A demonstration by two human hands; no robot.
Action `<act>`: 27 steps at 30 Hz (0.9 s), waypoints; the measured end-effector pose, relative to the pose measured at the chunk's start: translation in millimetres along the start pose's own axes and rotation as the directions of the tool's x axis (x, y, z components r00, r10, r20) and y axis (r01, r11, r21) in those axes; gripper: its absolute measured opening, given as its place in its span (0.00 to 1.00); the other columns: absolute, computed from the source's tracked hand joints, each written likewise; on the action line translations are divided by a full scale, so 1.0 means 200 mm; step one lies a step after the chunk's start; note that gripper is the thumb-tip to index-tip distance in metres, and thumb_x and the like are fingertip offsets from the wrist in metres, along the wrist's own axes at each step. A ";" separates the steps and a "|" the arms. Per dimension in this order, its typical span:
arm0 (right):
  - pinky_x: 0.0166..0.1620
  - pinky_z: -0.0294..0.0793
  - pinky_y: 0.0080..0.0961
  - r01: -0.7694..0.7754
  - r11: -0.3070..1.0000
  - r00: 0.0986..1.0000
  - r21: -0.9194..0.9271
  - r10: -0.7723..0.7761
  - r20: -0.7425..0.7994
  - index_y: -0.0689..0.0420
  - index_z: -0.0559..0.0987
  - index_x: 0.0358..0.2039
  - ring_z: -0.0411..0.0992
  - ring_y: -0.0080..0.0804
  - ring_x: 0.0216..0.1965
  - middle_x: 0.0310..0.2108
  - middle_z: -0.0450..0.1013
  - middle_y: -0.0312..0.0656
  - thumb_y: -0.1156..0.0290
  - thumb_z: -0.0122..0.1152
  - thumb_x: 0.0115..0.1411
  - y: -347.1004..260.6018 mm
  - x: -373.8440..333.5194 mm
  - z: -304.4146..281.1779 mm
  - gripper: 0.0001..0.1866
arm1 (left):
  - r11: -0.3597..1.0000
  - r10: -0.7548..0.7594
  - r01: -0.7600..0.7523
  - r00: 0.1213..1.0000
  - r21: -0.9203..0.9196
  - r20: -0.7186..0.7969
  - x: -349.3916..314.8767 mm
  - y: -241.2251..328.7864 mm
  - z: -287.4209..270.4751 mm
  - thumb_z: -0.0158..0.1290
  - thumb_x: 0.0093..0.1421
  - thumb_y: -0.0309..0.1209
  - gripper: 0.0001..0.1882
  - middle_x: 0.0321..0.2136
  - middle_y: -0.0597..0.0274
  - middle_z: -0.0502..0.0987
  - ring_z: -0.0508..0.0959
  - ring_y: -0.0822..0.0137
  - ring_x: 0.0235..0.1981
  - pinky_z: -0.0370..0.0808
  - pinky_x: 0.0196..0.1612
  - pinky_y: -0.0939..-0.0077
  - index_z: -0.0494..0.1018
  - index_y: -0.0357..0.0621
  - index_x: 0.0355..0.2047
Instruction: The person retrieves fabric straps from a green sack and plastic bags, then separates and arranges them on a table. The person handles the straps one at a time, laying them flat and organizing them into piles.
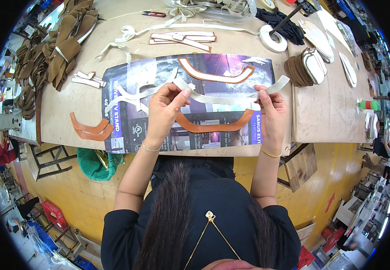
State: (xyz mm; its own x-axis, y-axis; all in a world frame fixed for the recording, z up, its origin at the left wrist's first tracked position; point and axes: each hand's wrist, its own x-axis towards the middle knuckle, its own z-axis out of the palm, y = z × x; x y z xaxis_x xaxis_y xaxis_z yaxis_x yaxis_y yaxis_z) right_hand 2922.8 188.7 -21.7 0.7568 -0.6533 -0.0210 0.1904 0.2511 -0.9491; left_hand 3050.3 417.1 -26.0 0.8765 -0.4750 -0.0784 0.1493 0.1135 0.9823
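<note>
A soft white strip (224,99) sags in a shallow curve between my two hands. My left hand (170,105) pinches it near its left end. Towards the other end my right hand (271,108) pinches it too, and its free tip sticks out past the fingers. Just below the strip lies a curved brown leather piece (215,127) on a printed cardboard sheet (141,72). Farther off on the sheet rests a similar brown piece with a white curved strip (215,75) on it. More white strips (136,94) lie loosely beside my left hand.
Curved brown pieces (91,129) overlap left of the sheet. Behind are flat white-and-brown strips (183,38), red snips (153,14) and a white tape roll (273,38). Stacked brown-and-white pieces (305,67) stand right; brown material (64,45) piles left. A green bag (94,164) hangs below the table edge.
</note>
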 end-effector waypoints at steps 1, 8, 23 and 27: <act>0.43 0.72 0.20 -0.001 1.000 1.000 -0.001 0.001 -0.001 0.64 0.79 0.40 0.72 0.21 0.35 0.39 0.79 0.42 0.73 0.65 0.59 0.00 0.00 -0.01 0.10 | 1.000 0.003 -0.003 1.000 -0.018 0.003 0.00 -0.01 0.00 0.58 0.60 0.28 0.07 0.28 0.60 0.78 0.78 0.71 0.29 0.73 0.35 0.78 0.73 0.36 0.33; 0.40 0.73 0.20 0.069 0.993 0.997 -0.091 -0.066 0.040 0.64 0.78 0.36 0.73 0.22 0.34 0.38 0.79 0.44 0.71 0.66 0.60 0.00 -0.03 -0.01 0.09 | 0.988 -0.025 0.022 1.000 -0.155 -0.015 -0.03 0.02 0.01 0.62 0.58 0.29 0.09 0.29 0.62 0.78 0.77 0.74 0.29 0.72 0.33 0.81 0.75 0.37 0.34; 0.35 0.73 0.18 -0.102 0.909 0.989 -0.403 0.136 0.057 0.63 0.76 0.39 0.75 0.22 0.31 0.29 0.77 0.39 0.74 0.67 0.56 0.22 0.07 0.00 0.12 | 0.914 -0.069 0.066 0.998 0.399 -0.007 0.30 -0.13 -0.09 0.61 0.57 0.31 0.10 0.23 0.68 0.76 0.71 0.79 0.24 0.67 0.28 0.82 0.76 0.36 0.29; 0.36 0.73 0.19 -0.061 0.859 0.993 -0.509 0.103 0.054 0.63 0.78 0.37 0.74 0.21 0.31 0.29 0.77 0.37 0.71 0.67 0.56 0.31 0.17 -0.04 0.11 | 0.827 -0.032 0.004 0.999 0.562 0.039 0.42 -0.10 -0.06 0.60 0.58 0.32 0.12 0.21 0.71 0.73 0.66 0.81 0.24 0.63 0.26 0.84 0.74 0.34 0.26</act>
State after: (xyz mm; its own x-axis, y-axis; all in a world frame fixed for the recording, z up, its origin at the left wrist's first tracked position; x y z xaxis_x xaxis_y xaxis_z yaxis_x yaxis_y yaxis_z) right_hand 2954.1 176.4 -83.3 0.8051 -0.5844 -0.1013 -0.2010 -0.1081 -0.9736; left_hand 3125.9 384.6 -54.7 0.8527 -0.5122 -0.1029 -0.1299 -0.3987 0.9079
